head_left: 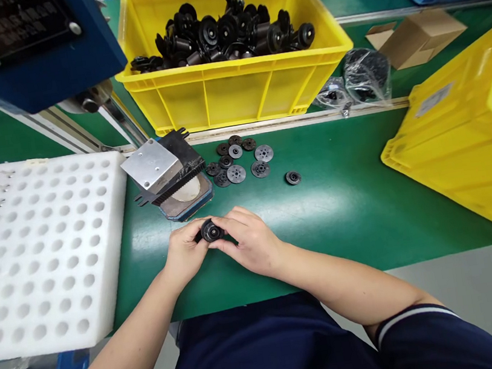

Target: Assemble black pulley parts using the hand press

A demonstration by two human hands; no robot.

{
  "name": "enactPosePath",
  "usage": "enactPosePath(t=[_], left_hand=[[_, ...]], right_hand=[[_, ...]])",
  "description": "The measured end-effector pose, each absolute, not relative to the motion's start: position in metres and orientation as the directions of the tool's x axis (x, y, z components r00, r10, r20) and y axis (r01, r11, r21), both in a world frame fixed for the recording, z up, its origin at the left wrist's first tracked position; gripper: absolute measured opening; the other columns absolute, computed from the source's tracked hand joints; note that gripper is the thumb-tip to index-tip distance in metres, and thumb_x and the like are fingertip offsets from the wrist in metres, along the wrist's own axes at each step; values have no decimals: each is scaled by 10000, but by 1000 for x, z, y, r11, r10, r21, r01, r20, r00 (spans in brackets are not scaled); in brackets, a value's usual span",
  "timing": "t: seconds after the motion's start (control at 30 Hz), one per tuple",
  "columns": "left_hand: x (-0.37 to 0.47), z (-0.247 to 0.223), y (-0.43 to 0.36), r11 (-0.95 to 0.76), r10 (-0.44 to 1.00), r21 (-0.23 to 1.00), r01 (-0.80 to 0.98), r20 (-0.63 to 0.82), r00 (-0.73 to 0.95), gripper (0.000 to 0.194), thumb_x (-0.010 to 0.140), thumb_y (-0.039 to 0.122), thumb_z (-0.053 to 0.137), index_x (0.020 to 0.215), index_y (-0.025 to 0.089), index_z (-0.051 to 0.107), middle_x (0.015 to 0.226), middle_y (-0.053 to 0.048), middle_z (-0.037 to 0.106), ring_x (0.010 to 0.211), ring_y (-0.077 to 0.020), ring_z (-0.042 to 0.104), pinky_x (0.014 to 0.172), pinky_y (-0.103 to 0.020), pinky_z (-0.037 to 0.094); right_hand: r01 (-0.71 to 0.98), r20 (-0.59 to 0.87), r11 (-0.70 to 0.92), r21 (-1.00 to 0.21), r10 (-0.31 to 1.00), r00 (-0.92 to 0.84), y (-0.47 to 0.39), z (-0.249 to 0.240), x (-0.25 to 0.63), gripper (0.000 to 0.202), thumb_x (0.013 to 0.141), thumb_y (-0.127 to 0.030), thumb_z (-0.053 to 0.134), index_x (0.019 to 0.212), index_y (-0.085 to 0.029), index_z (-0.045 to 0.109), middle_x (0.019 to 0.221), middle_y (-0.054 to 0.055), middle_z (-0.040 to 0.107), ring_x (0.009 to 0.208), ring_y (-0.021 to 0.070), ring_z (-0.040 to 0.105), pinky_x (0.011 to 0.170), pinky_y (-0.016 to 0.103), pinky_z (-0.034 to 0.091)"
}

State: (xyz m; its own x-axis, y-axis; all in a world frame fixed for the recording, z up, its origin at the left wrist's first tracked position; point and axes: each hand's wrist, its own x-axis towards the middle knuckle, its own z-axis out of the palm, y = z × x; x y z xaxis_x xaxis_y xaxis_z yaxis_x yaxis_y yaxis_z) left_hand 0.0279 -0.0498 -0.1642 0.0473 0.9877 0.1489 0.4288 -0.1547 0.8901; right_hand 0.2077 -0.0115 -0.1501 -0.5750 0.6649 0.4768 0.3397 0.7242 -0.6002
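Bench (346,213): left hand (185,249), right hand (254,243) pinch black part (211,231).

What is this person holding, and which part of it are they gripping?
A round black part, gripped at opposite sides by the left hand and the right hand.

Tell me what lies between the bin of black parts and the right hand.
The head view shows a pale rail, then loose discs, then bare green table.
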Motion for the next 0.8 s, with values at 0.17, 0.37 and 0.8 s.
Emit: enactPosePath(t=[0.17,0.37,0.8], left_hand=[[27,-165,-50,-137,990,903,407,135,35,273,778,62,649,985,209,749,990,-28,771,847,-158,701,816,-257,530],[25,-168,-50,-82,997,940,332,78,24,203,790,142,682,979,196,731,942,-34,767,836,-174,699,805,-277,537],[31,-130,-57,87,995,955,283,-100,31,246,832,258,695,1044,204,583,969,-37,683,904,-169,655,828,-297,521]], right_hand=[[343,466,716,-608,671,-576,-12,-148,207,292,908,-335,660,1107,-126,615,857,72,653,779,189,561,769,367,510],[311,488,705,-638,682,-545,-9,-150,206,281,916,-321,644,1118,-128,611,840,62,644,780,182,557,752,357,502],[152,220,333,-930,840,-497,2,-144,217,305,880,-423,670,1037,-162,693,792,33,628,707,137,561,664,274,478]])
